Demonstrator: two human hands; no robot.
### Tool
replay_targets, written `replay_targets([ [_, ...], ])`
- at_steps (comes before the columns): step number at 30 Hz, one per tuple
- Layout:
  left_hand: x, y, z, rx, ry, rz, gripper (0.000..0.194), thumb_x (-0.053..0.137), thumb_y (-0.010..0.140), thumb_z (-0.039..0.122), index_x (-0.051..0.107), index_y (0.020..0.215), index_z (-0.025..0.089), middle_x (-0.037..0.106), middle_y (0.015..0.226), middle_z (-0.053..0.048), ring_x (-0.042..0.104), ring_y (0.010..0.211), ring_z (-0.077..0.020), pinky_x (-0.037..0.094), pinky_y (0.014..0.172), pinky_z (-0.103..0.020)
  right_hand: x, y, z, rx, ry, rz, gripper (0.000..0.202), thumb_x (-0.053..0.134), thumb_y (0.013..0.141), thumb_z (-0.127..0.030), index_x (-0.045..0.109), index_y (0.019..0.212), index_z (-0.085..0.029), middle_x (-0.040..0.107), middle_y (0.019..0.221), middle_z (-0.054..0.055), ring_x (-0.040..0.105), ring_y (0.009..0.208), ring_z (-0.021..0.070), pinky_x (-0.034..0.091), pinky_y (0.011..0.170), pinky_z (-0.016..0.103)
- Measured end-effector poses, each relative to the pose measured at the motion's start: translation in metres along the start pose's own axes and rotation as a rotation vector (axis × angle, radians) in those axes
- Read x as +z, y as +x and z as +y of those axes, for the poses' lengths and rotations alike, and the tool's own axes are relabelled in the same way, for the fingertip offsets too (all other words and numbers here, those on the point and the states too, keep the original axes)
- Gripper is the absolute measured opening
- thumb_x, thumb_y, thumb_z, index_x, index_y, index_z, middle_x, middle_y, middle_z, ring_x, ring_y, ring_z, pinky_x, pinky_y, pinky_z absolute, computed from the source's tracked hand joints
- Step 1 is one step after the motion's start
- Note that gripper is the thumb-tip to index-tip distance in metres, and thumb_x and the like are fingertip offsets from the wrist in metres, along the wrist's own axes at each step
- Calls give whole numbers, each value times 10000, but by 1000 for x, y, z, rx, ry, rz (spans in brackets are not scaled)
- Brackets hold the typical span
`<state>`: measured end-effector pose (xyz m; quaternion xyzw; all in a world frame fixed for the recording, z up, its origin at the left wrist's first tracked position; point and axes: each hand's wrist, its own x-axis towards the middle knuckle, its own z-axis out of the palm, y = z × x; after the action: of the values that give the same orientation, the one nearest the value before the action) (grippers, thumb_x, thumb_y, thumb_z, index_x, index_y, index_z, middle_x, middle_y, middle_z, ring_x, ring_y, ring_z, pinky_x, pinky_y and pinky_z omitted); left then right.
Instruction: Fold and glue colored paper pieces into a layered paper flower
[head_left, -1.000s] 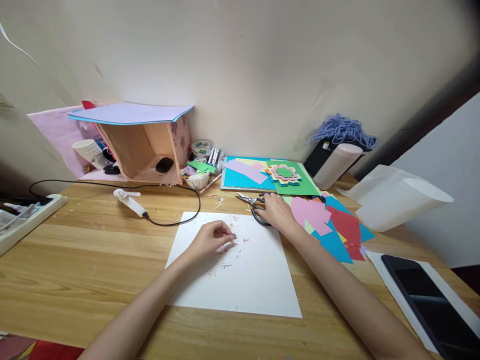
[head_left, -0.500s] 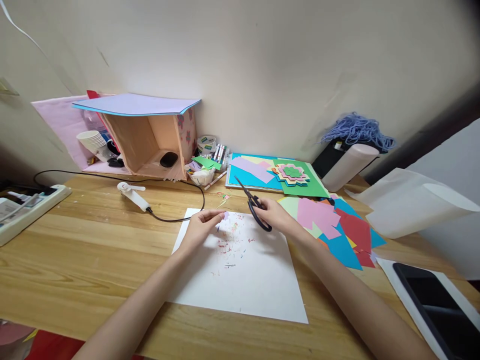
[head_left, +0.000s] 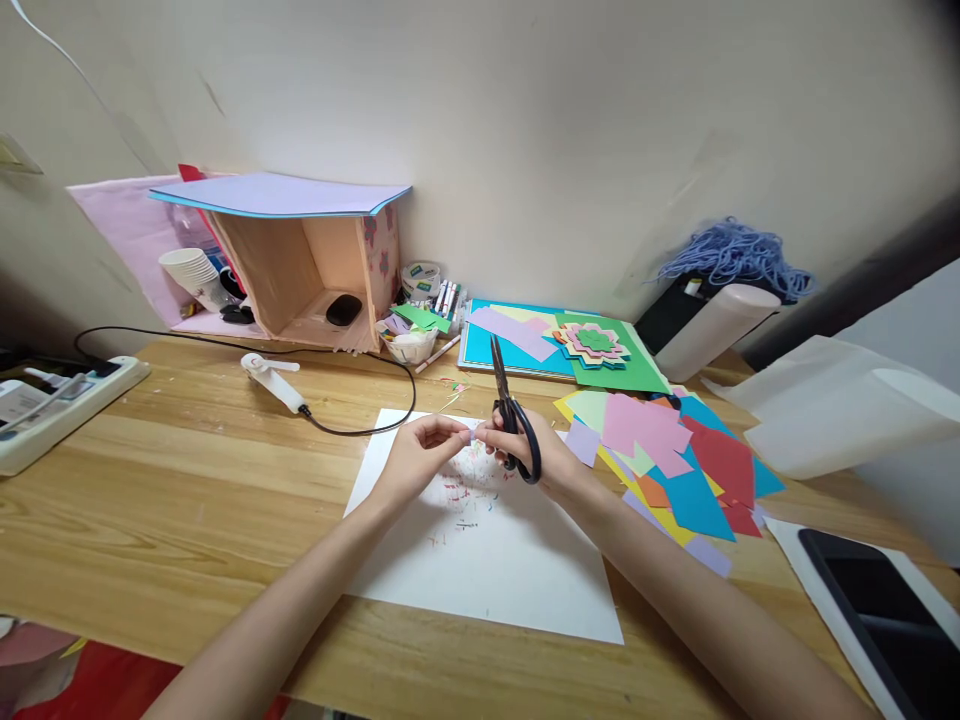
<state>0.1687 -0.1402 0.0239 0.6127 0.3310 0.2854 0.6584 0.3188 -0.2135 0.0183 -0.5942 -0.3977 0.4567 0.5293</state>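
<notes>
My left hand (head_left: 429,450) pinches a small piece of purple paper (head_left: 472,434) above the white sheet. Fingertips of my right hand (head_left: 529,442) meet the same piece from the other side. Hooked in my right hand is a pair of black scissors (head_left: 504,385), blades pointing up and away from me. Much of the purple piece is hidden by my fingers. Beneath both hands lies the white sheet (head_left: 517,590), marked with colored smudges and scraps.
Colored paper offcuts (head_left: 660,440) spread to the right, near a phone (head_left: 874,610). Behind stands a layered paper flower (head_left: 596,342) on green paper. An open box (head_left: 300,270), a white glue gun (head_left: 271,383) with its cord, and a power strip (head_left: 82,410) are on the left.
My right hand has moved left with the scissors, whose blades now point more upright. Its fingertips have come to the purple piece in my left hand. The view has shifted slightly.
</notes>
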Motion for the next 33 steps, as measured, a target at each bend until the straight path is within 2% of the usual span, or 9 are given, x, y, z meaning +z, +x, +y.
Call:
replay_targets([
  [4,2,-1,-1,-7,-20,14,226,708,612,341,600,650,146,608,658,0,536,628,-112,411,622,-229,4,-1,-1,-15,65,20,351,708,617,-404,453,693,-174,524,626,-28,497,528,83,379,474,198],
  [7,1,0,-2,-2,-6,29,233,701,615,348,596,639,141,589,646,0,517,621,-112,398,622,-233,8,-3,-4,53,137,-20,364,652,669,-484,472,732,-173,526,592,-22,510,512,94,407,466,203],
  [10,-4,2,-2,-3,-8,57,222,688,630,343,601,657,140,583,666,-3,509,651,-113,386,647,-232,14,-5,-6,138,265,-143,438,487,749,-607,487,776,-170,541,598,-1,527,501,108,468,488,239],
  [12,-8,3,-1,1,-12,91,214,676,645,342,596,659,144,571,665,4,498,665,-109,373,659,-224,19,-7,-5,179,309,-245,516,383,758,-678,480,774,-171,527,582,-3,533,486,115,492,498,268],
  [15,-13,4,2,21,-30,129,199,658,665,337,577,646,156,532,641,23,467,653,-98,355,655,-213,26,-15,-1,177,227,-373,600,280,746,-737,473,771,-169,481,538,-25,522,457,114,501,507,285],
  [18,-15,5,5,24,-68,151,186,652,664,322,559,632,164,489,608,38,419,604,-87,335,623,-208,30,-24,-1,113,78,-436,601,234,773,-718,475,790,-168,466,545,-32,519,456,106,488,512,267],
  [25,-16,4,9,-26,-117,152,228,641,652,325,505,564,164,400,544,56,316,519,-74,274,537,-207,32,-34,0,70,-82,-445,567,176,820,-664,446,756,-169,436,550,-36,493,437,96,431,467,228],
  [33,-17,5,4,-17,-125,144,246,643,642,340,495,556,163,388,556,52,328,536,-75,287,542,-207,32,-35,0,75,-115,-436,551,175,821,-662,414,741,-173,398,536,-51,464,413,82,415,449,217],
])
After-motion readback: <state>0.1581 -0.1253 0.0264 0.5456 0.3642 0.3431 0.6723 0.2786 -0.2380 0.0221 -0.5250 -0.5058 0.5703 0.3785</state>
